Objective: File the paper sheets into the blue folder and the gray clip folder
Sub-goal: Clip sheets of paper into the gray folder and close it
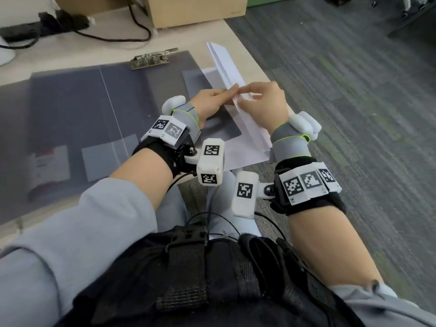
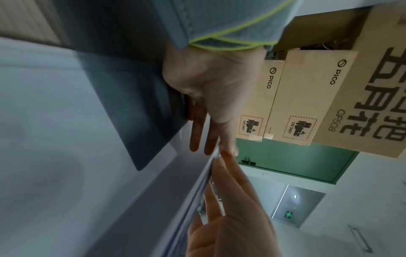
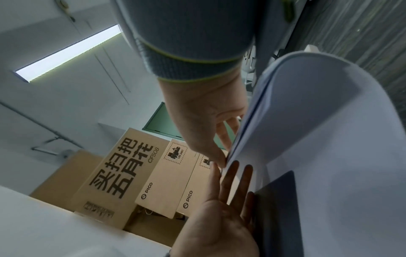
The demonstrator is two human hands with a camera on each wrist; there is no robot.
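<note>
The gray clip folder point(image 1: 94, 102) lies open on the table, its metal clip point(image 1: 151, 59) at the far edge. White paper sheets point(image 1: 226, 64) stand lifted on edge over the folder's right part, with more sheets point(image 1: 247, 142) flat beneath. My left hand point(image 1: 230, 90) pinches the raised sheet edge between thumb and straight fingers point(image 2: 195, 139). My right hand point(image 1: 245, 96) pinches the same edge just opposite, thumb point(image 3: 219, 160) on the near side. The sheets point(image 3: 329, 139) curve away to the right. I cannot make out a separate blue folder.
A cardboard box point(image 1: 195, 10) and black cables point(image 1: 70, 24) sit at the back of the table. The table's right edge runs just past the papers, with gray carpet point(image 1: 354, 90) beyond. Stacked cardboard boxes point(image 2: 307, 97) show behind the hands.
</note>
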